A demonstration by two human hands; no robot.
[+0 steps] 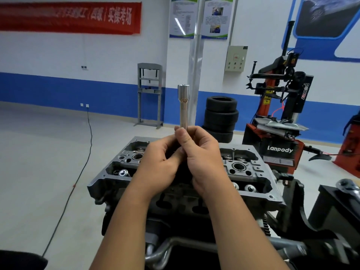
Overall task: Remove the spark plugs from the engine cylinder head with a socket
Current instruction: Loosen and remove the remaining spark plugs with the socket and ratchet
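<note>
Above the grey cylinder head (pixel 259 184) mounted on a dark stand (pixel 303 215), the left hand (pixel 158 165) and right hand (pixel 202 156) both curl round the lower end of an upright long socket (pixel 183 106), with stacked tyres (pixel 221 117), a tyre changer (pixel 280 117) and a blue-banded white wall (pixel 58 86) beyond.

The room is bright and evenly lit, with soft, faint shadows on the pale floor (pixel 39 152). A strip lamp reflects as a white streak on the glossy poster (pixel 182 17). The red banner (pixel 68 17) is smeared and its left half unreadable. The wide lens bends straight lines near the edges. The metal socket (pixel 183 106) shows a mild sheen; the forearms look slightly soft.
</note>
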